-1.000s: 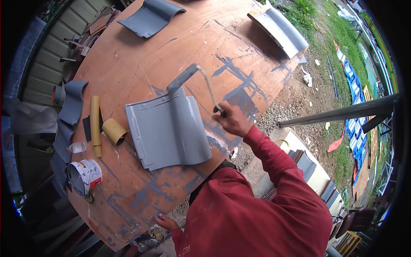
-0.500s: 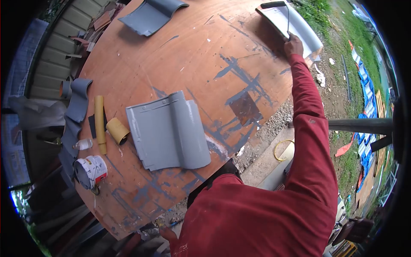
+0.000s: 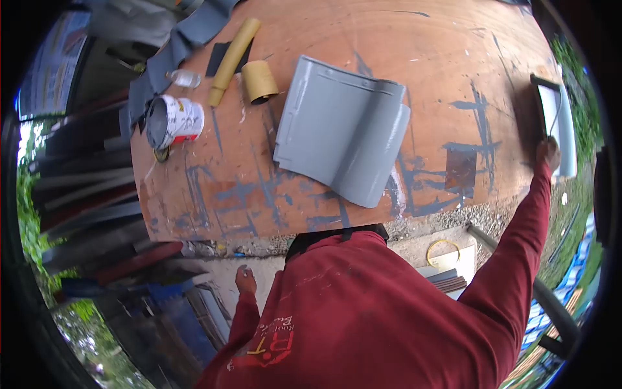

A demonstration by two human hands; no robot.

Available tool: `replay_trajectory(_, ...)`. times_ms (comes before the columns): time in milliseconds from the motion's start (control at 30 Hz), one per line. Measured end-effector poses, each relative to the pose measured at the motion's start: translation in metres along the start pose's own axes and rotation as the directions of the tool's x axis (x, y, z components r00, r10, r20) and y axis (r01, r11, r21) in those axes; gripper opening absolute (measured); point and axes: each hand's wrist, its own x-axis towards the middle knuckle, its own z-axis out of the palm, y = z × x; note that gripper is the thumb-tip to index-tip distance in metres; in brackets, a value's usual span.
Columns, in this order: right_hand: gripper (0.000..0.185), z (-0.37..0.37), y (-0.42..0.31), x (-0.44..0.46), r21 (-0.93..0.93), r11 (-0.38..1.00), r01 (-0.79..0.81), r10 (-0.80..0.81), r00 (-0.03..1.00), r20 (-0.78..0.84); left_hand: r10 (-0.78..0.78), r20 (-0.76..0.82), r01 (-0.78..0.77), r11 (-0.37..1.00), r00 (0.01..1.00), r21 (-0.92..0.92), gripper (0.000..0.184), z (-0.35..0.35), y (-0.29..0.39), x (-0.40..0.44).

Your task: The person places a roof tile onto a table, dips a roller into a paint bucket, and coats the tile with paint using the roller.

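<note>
My right hand (image 3: 549, 154) is closed around the handle of a paint roller (image 3: 545, 82) at the table's right end. The roller's dark sleeve lies over the far end of a pale, curved piece (image 3: 568, 133); whether that is a tile or a tray I cannot tell. My left hand (image 3: 245, 281) hangs low beside my body, below the table edge, fingers loosely apart and holding nothing visible. Between the hands, a grey roof tile (image 3: 337, 123) with a rounded ridge lies on the plywood table (image 3: 427, 117), touched by neither hand.
A paint bucket (image 3: 186, 121) stands at the table's left, near a clear plastic bottle (image 3: 184, 79), a long yellow tube (image 3: 234, 61) and a short yellow roll (image 3: 259, 81). A wavy grey strip (image 3: 162, 68) borders them. A metal post (image 3: 557, 311) rises at right.
The view has swung right and down, so the table's contents sit differently in the picture. My left hand now shows more fully. My right hand still grips the roller at the pale piece.
</note>
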Motion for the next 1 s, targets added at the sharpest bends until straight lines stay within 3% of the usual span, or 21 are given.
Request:
replay_trajectory(33, 0.028, -0.009, -0.007, -0.014, -0.086, 0.996, 0.002, 0.004, 0.998, 0.069, 0.125, -0.06, -0.118, 0.986, 0.99, 0.119, 0.028, 0.005, 0.003, -0.001)
replay_trajectory(100, 0.027, -0.034, -0.032, -0.051, -0.059, 0.998, -0.006, 0.013, 0.993, 0.115, 0.082, -0.092, -0.068, 0.986, 0.992, 0.152, 0.029, 0.014, 0.005, 0.011)
replay_trajectory(233, 0.028, -0.064, -0.077, -0.122, -0.008, 0.999, 0.047, -0.045, 0.988, 0.148, 0.097, -0.329, -0.125, 0.99, 0.939, -0.064, 0.029, 0.022, 0.062, 0.052)
replay_trajectory(300, 0.028, -0.09, -0.113, -0.161, -0.009, 0.998, 0.061, -0.059, 0.984, 0.166, 0.159, -0.434, -0.257, 0.95, 0.887, -0.176, 0.031, 0.025, 0.098, 0.078)
replay_trajectory(367, 0.029, -0.089, -0.128, -0.192, -0.024, 0.996, 0.086, -0.082, 0.984, 0.156, 0.061, -0.298, -0.232, 0.781, 0.953, -0.58, 0.036, 0.031, 0.146, 0.097)
replay_trajectory(433, 0.03, -0.099, -0.15, -0.222, -0.03, 0.993, 0.116, -0.109, 0.979, 0.174, 0.117, -0.037, -0.1, 0.595, 0.992, -0.797, 0.044, 0.038, 0.198, 0.108)
replay_trajectory(500, 0.031, -0.094, -0.157, -0.239, -0.029, 0.993, 0.113, -0.106, 0.978, 0.18, 0.259, 0.237, 0.095, 0.464, 0.936, -0.881, 0.055, 0.059, 0.241, 0.121)
replay_trajectory(567, 0.031, -0.106, -0.17, -0.252, 0.049, 0.997, 0.065, -0.072, 0.983, 0.168, 0.367, 0.427, 0.249, 0.441, 0.827, -0.862, 0.072, 0.077, 0.285, 0.123)
replay_trajectory(600, 0.032, -0.111, -0.172, -0.26, 0.117, 0.989, 0.093, -0.105, 0.989, 0.107, 0.381, 0.441, 0.259, 0.441, 0.813, -0.859, 0.072, 0.085, 0.3, 0.125)
replay_trajectory(667, 0.032, -0.117, -0.175, -0.273, 0.15, 0.978, 0.143, -0.146, 0.989, 0.01, 0.497, 0.546, 0.294, 0.497, 0.674, -0.816, 0.087, 0.093, 0.327, 0.13)
replay_trajectory(767, 0.028, -0.153, -0.188, -0.324, 0.265, 0.96, 0.092, -0.089, 0.996, -0.021, 0.512, 0.629, 0.325, 0.562, 0.585, -0.761, 0.102, 0.095, 0.348, 0.124)
replay_trajectory(833, 0.025, -0.193, -0.208, -0.372, 0.61, 0.728, -0.311, 0.04, 0.908, 0.416, 0.552, 0.629, 0.343, 0.538, 0.547, -0.77, 0.108, 0.097, 0.35, 0.131)
replay_trajectory(900, 0.024, -0.211, -0.213, -0.428, 0.71, 0.588, -0.388, -0.121, 0.825, 0.552, 0.591, 0.634, 0.362, 0.523, 0.499, -0.772, 0.114, 0.1, 0.347, 0.132)
replay_trajectory(1000, 0.029, -0.254, -0.235, -0.497, 0.69, 0.638, -0.343, -0.237, 0.764, 0.6, 0.616, 0.596, 0.396, 0.447, 0.515, -0.803, 0.117, 0.1, 0.353, 0.119)
